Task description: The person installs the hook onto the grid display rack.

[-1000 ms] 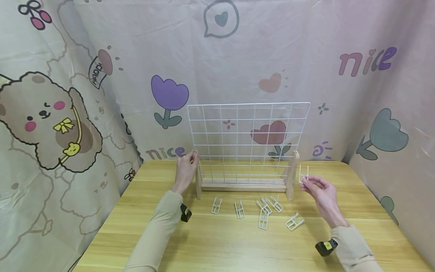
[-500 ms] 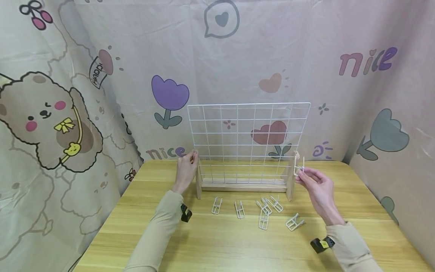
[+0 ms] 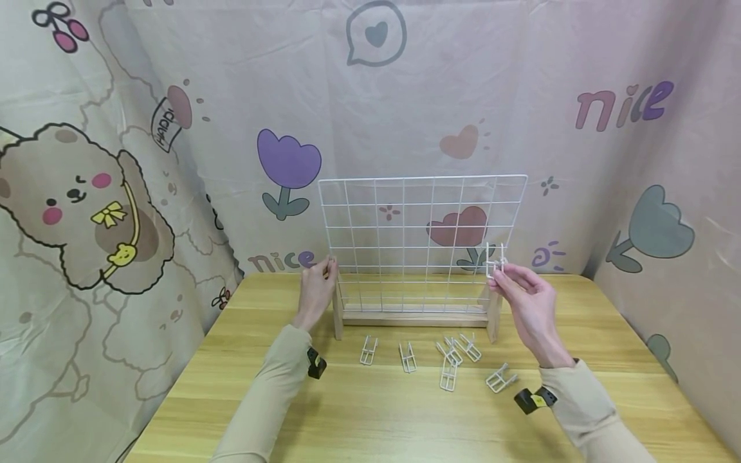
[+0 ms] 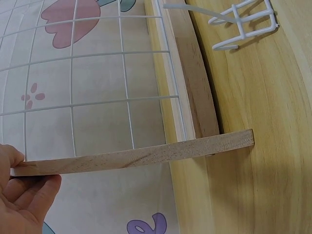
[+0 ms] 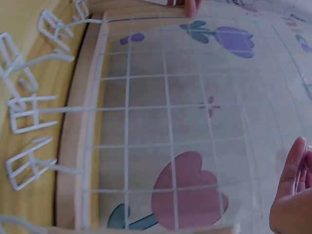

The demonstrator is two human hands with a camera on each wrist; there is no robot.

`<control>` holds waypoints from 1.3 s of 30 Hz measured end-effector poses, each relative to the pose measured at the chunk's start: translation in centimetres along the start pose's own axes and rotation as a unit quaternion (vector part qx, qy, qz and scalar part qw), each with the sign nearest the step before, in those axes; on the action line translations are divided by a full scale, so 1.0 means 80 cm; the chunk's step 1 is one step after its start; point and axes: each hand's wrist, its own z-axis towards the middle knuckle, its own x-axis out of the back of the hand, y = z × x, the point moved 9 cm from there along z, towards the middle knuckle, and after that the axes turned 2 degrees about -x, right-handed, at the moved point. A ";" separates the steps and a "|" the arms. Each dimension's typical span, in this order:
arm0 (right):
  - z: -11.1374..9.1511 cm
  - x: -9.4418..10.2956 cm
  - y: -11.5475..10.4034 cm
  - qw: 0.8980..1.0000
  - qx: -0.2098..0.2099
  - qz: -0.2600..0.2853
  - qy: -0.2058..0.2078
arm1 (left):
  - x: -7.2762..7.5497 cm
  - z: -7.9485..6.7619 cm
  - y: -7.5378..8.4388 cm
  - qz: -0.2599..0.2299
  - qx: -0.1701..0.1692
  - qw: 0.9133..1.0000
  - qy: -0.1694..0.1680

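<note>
A white wire grid panel (image 3: 419,226) stands upright in a wooden base with a post at each side. My left hand (image 3: 316,288) pinches the top of the left wooden post (image 4: 131,157) between thumb and fingers, as the left wrist view shows. My right hand (image 3: 528,305) pinches a white wire hook (image 3: 495,262) by its lower part, prongs pointing up. In the head view this hook overlaps the grid's lower right corner, near the right post (image 3: 494,315). The right wrist view has my right hand's fingers at its right edge, with the hook mostly hidden.
Several more white wire hooks lie on the wooden table (image 3: 370,424) before the base, among them one at the left (image 4: 246,24), a loose hook (image 3: 408,357), an overlapping cluster, and a hook at the right (image 3: 500,378). A printed curtain (image 3: 220,96) hangs behind.
My right hand has moved left and up with the hook, from beside the right post to over the grid's right edge. The left hand has stayed at its post.
</note>
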 end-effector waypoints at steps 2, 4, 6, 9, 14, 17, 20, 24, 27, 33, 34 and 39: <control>0.005 -0.008 -0.003 1.000 0.006 0.004 -0.001 | 0.000 0.000 0.000 0.000 -0.001 1.000 -0.001; 0.009 -0.016 -0.005 1.000 0.011 0.011 -0.002 | 0.000 0.000 0.000 -0.003 -0.001 1.000 -0.001; 0.014 -0.022 -0.007 1.000 0.014 0.014 0.000 | 0.000 0.000 -0.001 -0.004 0.000 1.000 -0.001; 0.021 -0.029 -0.009 1.000 0.019 0.025 0.005 | 0.000 0.001 0.000 -0.005 0.000 1.000 0.001; 0.032 -0.036 -0.013 0.999 0.020 0.036 0.009 | -0.001 0.002 0.002 -0.001 -0.003 1.000 0.002; 0.038 -0.039 -0.015 0.999 0.016 0.042 0.010 | -0.001 0.002 0.001 -0.001 -0.001 1.000 0.002; 0.043 -0.041 -0.017 0.999 0.015 0.049 0.016 | -0.001 0.002 0.000 -0.004 0.001 1.000 0.003; 0.050 -0.044 -0.018 0.998 0.014 0.060 0.023 | -0.001 0.001 0.000 -0.004 -0.001 1.000 0.007; 0.056 -0.046 -0.017 0.997 0.011 0.066 0.025 | 0.000 0.000 0.000 0.001 -0.001 1.000 0.009; 0.063 -0.052 -0.018 0.997 0.009 0.071 0.022 | -0.002 -0.001 -0.002 -0.002 0.006 1.000 0.004; 0.064 -0.054 -0.019 0.997 0.011 0.070 0.022 | -0.002 -0.001 -0.002 -0.002 0.007 1.000 0.003; 0.070 -0.056 -0.020 0.996 0.013 0.079 0.024 | -0.003 -0.001 -0.001 0.000 0.007 1.000 0.003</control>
